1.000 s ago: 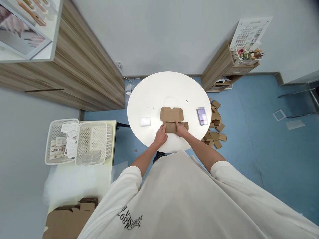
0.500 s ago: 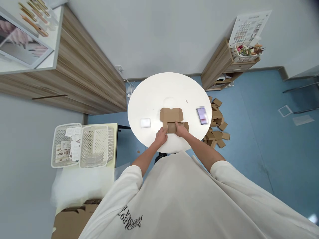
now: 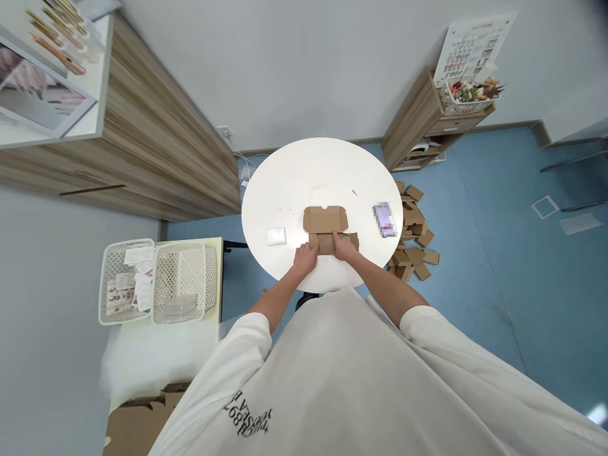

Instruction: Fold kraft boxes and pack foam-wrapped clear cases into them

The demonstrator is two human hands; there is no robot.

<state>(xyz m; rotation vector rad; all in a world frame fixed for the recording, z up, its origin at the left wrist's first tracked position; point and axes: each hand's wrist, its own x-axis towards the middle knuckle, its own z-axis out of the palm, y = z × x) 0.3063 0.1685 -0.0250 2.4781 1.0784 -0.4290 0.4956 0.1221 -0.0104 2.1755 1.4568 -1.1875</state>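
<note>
A brown cardboard box (image 3: 325, 220), partly folded, lies near the front of the round white table (image 3: 285, 177), its lid part spread flat toward the far side. My left hand (image 3: 306, 257) grips the box's near left corner, fingers curled at the side flap. My right hand (image 3: 342, 246) has its thumb on the inside of the box's near part, close to the right end flap; its other fingers are largely hidden. A small white packet (image 3: 276, 236) rests to the left of the box. On the right side lies a purple item (image 3: 384, 220), blurred by pixels.
Folded cardboard boxes (image 3: 414, 256) are heaped on the floor right of the table. Left stands a side table with two white plastic baskets (image 3: 154, 278). A wooden cabinet (image 3: 156, 114) is at the back left, a smaller one (image 3: 413, 123) at the back right.
My left hand's fingers have curled in a little more at the box's left corner. The right hand stays nearly where it was, and the view has shifted slightly.
</note>
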